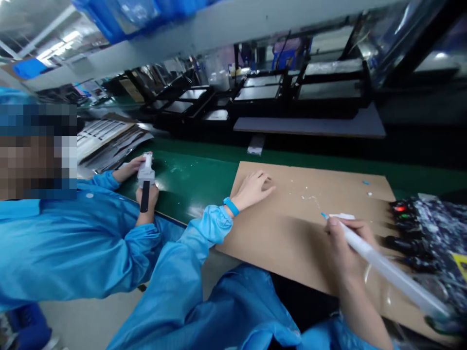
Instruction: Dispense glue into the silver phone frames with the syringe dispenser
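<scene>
My right hand (pixel 346 243) is closed around a long translucent dispensing syringe (pixel 379 260) with a thin blue tip pointing left over a brown cardboard sheet (pixel 277 238). A small white piece shows beside the fingers; what it belongs to is unclear. Near the left edge of the sheet lies my left hand (pixel 253 189), fingers apart and slightly bent, holding nothing. A blue band (pixel 231 206) circles that wrist. Small white specks and a thin white trail (pixel 310 198) mark the cardboard between the hands.
Black electrical equipment (pixel 404 228) with a red light and dark knobs stands at the right. To the left, a co-worker's hands (pixel 148 194) hold a white device with a dark strap. Flat sheets (pixel 109 138) are stacked beyond. Black frames (pixel 262 90) line the shelf behind.
</scene>
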`<state>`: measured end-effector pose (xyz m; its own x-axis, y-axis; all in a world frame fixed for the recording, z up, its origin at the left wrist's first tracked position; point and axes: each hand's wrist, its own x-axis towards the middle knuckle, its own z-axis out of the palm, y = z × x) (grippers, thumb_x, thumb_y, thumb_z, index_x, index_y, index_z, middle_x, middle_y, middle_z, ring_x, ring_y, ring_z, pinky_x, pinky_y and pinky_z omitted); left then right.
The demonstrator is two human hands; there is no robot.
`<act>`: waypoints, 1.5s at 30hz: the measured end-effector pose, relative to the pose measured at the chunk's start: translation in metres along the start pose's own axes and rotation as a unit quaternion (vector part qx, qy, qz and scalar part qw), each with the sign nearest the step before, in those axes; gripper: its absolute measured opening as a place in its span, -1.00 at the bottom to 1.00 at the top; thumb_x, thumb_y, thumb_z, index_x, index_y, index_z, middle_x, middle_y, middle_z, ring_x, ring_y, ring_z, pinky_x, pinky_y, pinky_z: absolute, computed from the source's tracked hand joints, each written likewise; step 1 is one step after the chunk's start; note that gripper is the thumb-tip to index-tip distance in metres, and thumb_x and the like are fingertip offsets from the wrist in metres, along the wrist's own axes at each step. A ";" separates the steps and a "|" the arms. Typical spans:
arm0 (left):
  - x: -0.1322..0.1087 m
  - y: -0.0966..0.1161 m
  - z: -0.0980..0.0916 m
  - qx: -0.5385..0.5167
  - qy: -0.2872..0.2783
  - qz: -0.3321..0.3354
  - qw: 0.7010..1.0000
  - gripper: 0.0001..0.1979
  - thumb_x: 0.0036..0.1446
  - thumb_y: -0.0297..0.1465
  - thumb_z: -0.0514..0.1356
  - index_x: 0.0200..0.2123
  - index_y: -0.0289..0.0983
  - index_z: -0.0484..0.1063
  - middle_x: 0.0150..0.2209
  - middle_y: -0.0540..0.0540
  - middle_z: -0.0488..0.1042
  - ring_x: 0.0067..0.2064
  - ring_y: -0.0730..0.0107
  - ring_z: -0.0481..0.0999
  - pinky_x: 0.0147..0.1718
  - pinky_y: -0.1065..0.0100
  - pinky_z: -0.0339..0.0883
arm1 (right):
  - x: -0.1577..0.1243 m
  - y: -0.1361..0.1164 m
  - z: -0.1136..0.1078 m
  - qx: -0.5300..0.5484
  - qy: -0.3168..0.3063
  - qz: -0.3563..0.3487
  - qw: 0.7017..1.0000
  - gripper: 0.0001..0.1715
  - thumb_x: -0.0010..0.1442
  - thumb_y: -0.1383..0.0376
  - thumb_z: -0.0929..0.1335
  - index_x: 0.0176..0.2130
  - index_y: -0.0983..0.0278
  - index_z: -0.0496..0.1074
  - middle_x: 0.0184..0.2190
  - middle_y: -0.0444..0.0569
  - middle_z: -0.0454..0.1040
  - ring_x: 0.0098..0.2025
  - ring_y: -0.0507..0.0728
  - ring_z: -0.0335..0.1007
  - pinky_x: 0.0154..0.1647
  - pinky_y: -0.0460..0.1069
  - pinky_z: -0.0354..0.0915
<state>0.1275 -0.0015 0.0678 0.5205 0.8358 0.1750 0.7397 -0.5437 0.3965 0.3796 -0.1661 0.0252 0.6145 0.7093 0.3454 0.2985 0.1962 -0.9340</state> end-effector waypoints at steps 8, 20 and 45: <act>-0.027 0.077 0.028 -0.033 -0.138 0.115 0.983 -0.74 0.55 -0.19 0.25 0.10 -0.24 0.53 0.09 -0.15 0.61 0.06 0.14 0.68 0.01 0.16 0.59 | 0.022 0.002 -0.066 -0.081 0.014 0.045 0.996 -0.52 0.16 -0.08 0.64 -0.21 0.16 0.53 -0.36 -0.07 0.59 -0.40 0.21 0.52 -0.39 0.05 0.35; -0.026 0.138 0.097 -0.052 -0.121 0.196 0.972 -0.82 0.56 -0.30 0.20 -0.04 -0.23 0.58 -0.08 -0.14 0.62 -0.06 0.20 0.67 -0.06 0.18 0.57 | 0.016 0.023 -0.080 -0.240 0.034 -0.023 0.970 -0.57 0.28 -0.05 0.55 -0.39 0.14 0.44 -0.48 -0.06 0.54 -0.46 0.20 0.44 -0.41 0.08 0.26; -0.019 0.144 0.117 -0.055 -0.089 0.235 0.966 -0.68 0.68 -0.34 0.06 0.07 -0.22 0.65 0.08 -0.12 0.70 0.02 0.21 0.71 -0.09 0.17 0.52 | 0.015 0.017 -0.088 -0.261 -0.092 -0.063 0.959 -0.56 0.34 -0.01 0.51 -0.43 0.13 0.41 -0.53 -0.09 0.48 -0.53 0.14 0.35 -0.48 0.07 0.21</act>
<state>0.2741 -0.1052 0.0159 0.8605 0.4661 0.2059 0.3586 -0.8411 0.4050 0.4582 -0.2114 0.0222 0.4237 0.8196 0.3857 0.7168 -0.0431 -0.6959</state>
